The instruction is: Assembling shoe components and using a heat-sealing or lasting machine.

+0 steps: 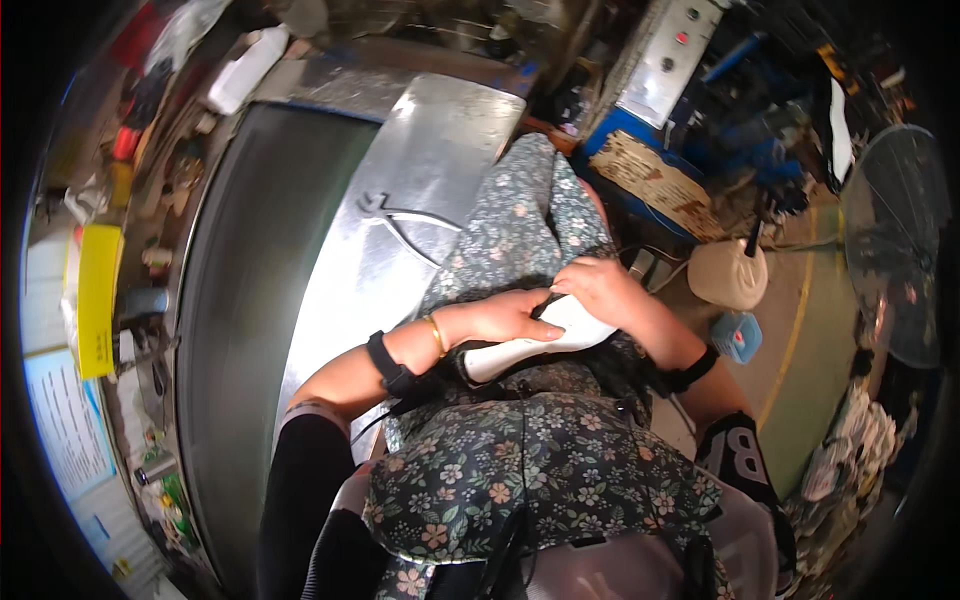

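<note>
A smooth white shoe (540,345) lies across my lap on the dark floral apron (505,235), its narrower end toward the left. My left hand (505,317), with a gold bangle at the wrist, holds it from above, thumb along its upper face. My right hand (598,290) grips the wider end with curled fingers. The fingertips of both hands meet at the shoe's far edge, and what they pinch there is hidden. Grey-handled pliers (408,216) rest on the shiny metal worktop (435,125), handles toward my lap and partly against the apron.
Left of the worktop runs a dark conveyor belt (270,220). A machine with a control panel (668,55) stands at the far right. On the right are a cream jug (725,278), a small blue container (738,338) and a large fan (895,240). A yellow sign (97,300) hangs far left.
</note>
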Tool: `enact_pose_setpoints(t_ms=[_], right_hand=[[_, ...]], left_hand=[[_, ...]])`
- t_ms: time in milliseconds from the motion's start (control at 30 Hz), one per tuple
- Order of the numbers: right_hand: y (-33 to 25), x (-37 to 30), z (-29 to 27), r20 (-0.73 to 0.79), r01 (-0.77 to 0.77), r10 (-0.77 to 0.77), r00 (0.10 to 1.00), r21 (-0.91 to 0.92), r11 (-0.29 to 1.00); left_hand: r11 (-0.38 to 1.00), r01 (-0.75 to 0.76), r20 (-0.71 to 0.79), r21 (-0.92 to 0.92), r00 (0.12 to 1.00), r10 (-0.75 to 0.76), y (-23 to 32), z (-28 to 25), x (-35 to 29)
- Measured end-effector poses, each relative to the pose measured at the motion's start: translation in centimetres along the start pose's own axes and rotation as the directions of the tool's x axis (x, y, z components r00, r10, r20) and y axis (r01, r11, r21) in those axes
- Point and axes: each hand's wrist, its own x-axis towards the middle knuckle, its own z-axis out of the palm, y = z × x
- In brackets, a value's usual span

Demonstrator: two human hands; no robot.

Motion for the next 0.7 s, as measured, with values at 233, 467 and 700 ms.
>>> enact_pose_setpoints(t_ms=[233,467,700], right_hand=[[-3.6,16.4,3.5,0.100,0.196,-0.192,0.976,-0.036,0.980],[-2.5,20.3,17.5,0.188,-0.025,0.160,0.969,-0.571,0.821],[-3.9,17.9,5.0,0.547,-0.225,-0.008,0.837,0.358,0.906]], left_hand=[[0.955,-0.275,-0.188,0.108,0.938,0.292,0.6,1.8,0.7],[0.980,-0.079,-0.226,-0.184,0.973,0.036,-1.1,1.6,0.2],[0.982,-0.098,-0.190,-0.163,0.980,0.066,-1.7,1.5,-1.1]])
